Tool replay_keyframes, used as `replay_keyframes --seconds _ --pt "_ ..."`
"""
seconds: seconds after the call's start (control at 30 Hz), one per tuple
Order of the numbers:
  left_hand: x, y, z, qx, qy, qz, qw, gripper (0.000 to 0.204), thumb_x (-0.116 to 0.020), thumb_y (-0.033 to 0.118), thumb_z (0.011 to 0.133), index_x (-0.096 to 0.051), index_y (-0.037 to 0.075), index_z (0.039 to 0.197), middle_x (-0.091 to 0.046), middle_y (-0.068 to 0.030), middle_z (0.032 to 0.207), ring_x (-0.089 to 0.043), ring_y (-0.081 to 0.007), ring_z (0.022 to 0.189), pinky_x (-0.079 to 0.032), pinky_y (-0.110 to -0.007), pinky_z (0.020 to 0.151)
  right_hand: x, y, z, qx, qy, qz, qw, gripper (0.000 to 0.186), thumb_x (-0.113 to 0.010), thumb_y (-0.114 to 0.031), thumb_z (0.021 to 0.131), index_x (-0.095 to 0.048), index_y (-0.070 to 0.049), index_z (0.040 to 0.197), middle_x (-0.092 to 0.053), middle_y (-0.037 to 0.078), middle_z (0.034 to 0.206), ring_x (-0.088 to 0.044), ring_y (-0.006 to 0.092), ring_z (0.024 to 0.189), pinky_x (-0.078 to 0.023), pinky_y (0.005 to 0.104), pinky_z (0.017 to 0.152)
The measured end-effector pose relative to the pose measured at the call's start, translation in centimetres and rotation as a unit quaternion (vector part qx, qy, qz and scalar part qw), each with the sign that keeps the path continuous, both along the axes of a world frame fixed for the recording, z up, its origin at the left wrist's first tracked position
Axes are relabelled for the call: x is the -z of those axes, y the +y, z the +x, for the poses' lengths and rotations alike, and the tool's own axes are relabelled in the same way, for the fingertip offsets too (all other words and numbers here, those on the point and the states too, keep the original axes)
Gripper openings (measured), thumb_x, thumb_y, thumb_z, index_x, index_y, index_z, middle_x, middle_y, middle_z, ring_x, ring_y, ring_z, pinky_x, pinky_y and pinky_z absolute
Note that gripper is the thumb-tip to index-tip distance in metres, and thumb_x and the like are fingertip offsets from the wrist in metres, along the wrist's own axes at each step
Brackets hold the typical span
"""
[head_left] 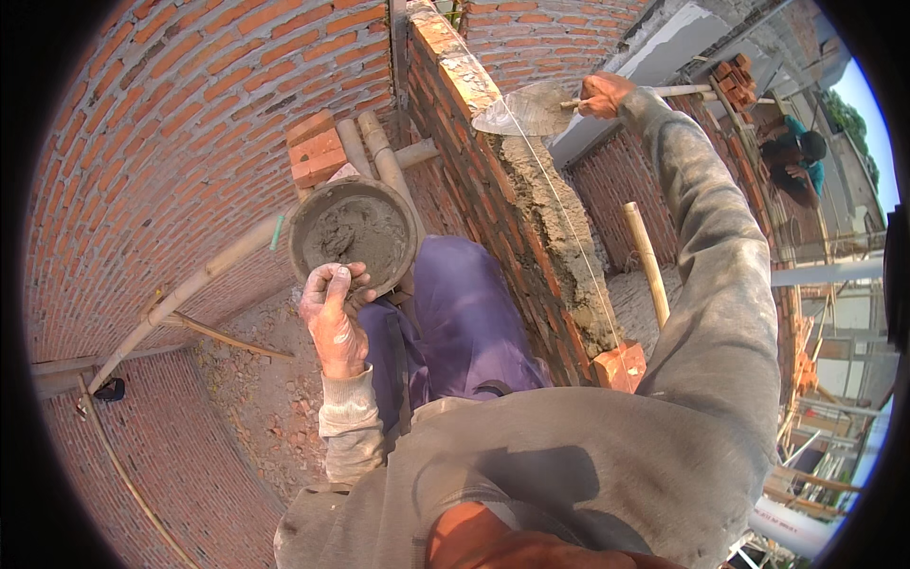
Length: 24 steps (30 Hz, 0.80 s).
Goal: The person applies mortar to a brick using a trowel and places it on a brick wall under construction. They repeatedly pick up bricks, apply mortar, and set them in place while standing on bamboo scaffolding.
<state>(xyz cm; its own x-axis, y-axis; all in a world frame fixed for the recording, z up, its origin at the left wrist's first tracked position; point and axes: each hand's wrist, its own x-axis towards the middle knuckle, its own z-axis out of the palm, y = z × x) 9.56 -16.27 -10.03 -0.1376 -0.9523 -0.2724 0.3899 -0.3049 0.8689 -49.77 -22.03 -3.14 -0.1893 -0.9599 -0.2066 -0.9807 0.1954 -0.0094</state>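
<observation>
My right hand (607, 95) is stretched far forward and grips the handle of a trowel (526, 110). Its broad blade lies over the top of the brick wall (493, 204), at the far end of a bed of wet mortar (550, 228). A thin string (559, 180) runs along the wall top, passing over the blade, down to a loose brick (620, 366) at the near end. My left hand (336, 308) is closed in a pinch beside the near rim of a round bucket (297, 228) of grey mortar; what its fingers hold, if anything, cannot be made out.
Several bricks (318, 152) are stacked beyond the bucket, beside bamboo poles (384, 156). A long bamboo pole (204, 275) slants at left. Tall brick walling (180, 123) curves around the left. A bamboo post (646, 261) stands right of the wall. Another person (801, 161) is at far right.
</observation>
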Motion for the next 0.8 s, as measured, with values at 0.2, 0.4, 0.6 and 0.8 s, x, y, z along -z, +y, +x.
replay_keyframes --seconds 0.2,0.4,0.6,0.8 --pt "6.8 -8.3 9.7 -0.215 -0.189 -0.041 0.957 0.014 -0.072 0.014 0.102 -0.067 0.004 0.112 -0.074 -0.0064 0.102 -0.068 -0.0111 0.087 -0.055 -0.026 0.071 -8.8 -1.5 4.7 -0.005 -0.004 -0.112 0.994 0.042 -0.076 -0.037 0.089 -0.074 0.004 0.097 -0.069 0.015 0.080 -0.062 0.0254 0.065 -0.053 0.0421 0.066" --pt "13.2 -27.8 9.4 -0.075 -0.537 -0.236 0.806 0.040 -0.083 0.017 0.089 -0.072 0.003 0.124 -0.078 -0.0156 0.114 -0.075 -0.0325 0.104 -0.058 -0.042 0.091 -10.9 -3.0 13.2 -0.126 0.256 -0.012 0.958 0.019 -0.068 -0.015 0.082 -0.070 0.001 0.092 -0.072 0.024 0.096 -0.071 0.0453 0.095 -0.057 0.0522 0.083" --pt "21.3 -36.4 1.1 0.161 -0.727 -0.295 0.599 0.048 -0.076 0.016 0.090 -0.068 0.009 0.137 -0.068 -0.0190 0.141 -0.061 -0.0403 0.134 -0.051 -0.050 0.113 -14.5 5.1 11.7 -0.024 0.274 -0.001 0.961 0.020 -0.075 -0.017 0.088 -0.070 0.000 0.096 -0.071 0.022 0.093 -0.071 0.0418 0.096 -0.057 0.0509 0.083" --pt "27.6 -42.0 -2.4 0.298 -0.751 -0.321 0.494 0.057 -0.067 0.010 0.093 -0.063 0.015 0.150 -0.062 -0.0159 0.152 -0.057 -0.0365 0.142 -0.047 -0.047 0.118 -16.0 18.7 11.0 0.312 -0.084 -0.116 0.939 0.032 -0.077 -0.027 0.102 -0.070 0.003 0.093 -0.063 0.005 0.077 -0.054 0.0151 0.064 -0.044 0.0326 0.060"
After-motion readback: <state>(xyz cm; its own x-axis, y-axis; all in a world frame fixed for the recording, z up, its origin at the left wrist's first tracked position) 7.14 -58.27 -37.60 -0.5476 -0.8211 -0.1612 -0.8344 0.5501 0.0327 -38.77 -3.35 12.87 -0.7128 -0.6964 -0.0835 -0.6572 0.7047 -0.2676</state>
